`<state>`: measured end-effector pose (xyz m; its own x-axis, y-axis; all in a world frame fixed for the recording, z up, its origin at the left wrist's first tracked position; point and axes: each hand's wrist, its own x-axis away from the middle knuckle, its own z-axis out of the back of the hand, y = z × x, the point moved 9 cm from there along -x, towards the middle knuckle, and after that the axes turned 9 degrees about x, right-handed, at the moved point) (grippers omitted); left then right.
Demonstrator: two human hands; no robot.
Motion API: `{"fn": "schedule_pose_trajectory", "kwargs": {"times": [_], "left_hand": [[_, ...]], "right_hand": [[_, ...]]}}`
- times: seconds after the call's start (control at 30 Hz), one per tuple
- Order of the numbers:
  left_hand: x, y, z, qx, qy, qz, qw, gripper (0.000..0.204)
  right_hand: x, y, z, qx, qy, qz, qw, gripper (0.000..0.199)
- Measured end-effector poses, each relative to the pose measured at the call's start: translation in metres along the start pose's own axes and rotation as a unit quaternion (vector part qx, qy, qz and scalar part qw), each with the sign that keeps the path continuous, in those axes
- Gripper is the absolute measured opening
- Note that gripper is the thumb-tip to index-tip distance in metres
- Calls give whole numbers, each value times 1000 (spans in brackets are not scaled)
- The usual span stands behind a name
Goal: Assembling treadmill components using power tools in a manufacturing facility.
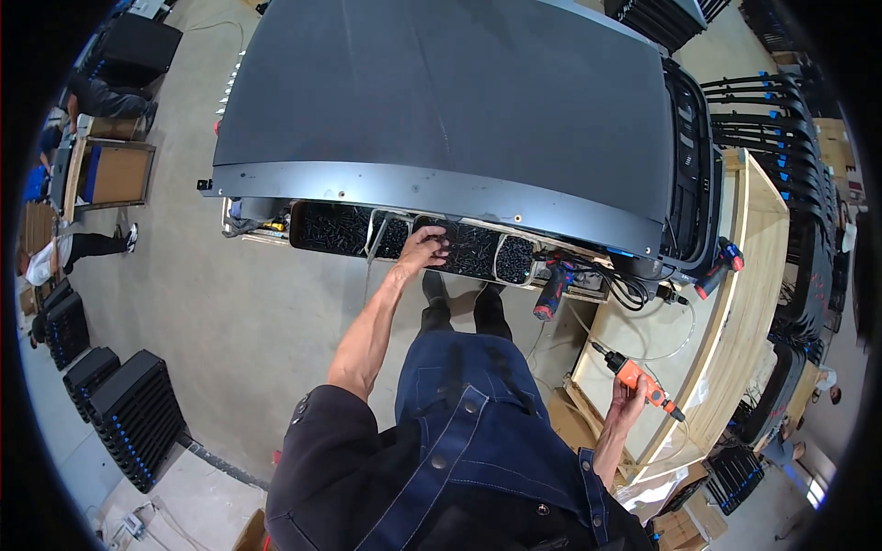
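Nearest the camera, the right hand (627, 401) is closed around the grip of an orange electric screwdriver (636, 377), a slim cylindrical tool with a dark bit end pointing up and left and a cable leaving its lower end. It is held low at the person's side, beside a pale plywood crate (735, 312) with flat, smooth walls. Further out, the left arm extends forward and the left hand (423, 250) rests palm down, fingers curled, in a long shallow tray (312, 246) filled with small black screws (473, 248); whether the fingers pinch any screws cannot be determined. The tray is divided by pale curved partitions into compartments, and the hand lies in a middle one. To the right of the tray, a red-and-blue cordless drill (554, 287) stands among black cables. Above the tray, a large matte dark-grey panel (441, 101) with a gently curved front edge spans the workstation. The floor (248, 321) is smooth grey concrete.
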<state>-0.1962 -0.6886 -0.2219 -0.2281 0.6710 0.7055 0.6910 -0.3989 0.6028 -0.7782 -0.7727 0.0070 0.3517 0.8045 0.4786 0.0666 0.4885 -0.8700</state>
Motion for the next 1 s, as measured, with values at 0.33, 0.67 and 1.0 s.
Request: {"fn": "schedule_pose_trajectory", "kwargs": {"times": [0.33, 0.67, 1.0], "left_hand": [[-10, -9, -1, 12, -23, 42, 999, 34], [-4, -9, -6, 21, -31, 64, 997, 38], [21, -2, 7, 110, -49, 70, 990, 19]], "right_hand": [[74, -117, -17, -43, -25, 167, 985, 50], [127, -172, -101, -441, -233, 103, 861, 43], [174, -186, -159, -150, -229, 263, 925, 57]]}}
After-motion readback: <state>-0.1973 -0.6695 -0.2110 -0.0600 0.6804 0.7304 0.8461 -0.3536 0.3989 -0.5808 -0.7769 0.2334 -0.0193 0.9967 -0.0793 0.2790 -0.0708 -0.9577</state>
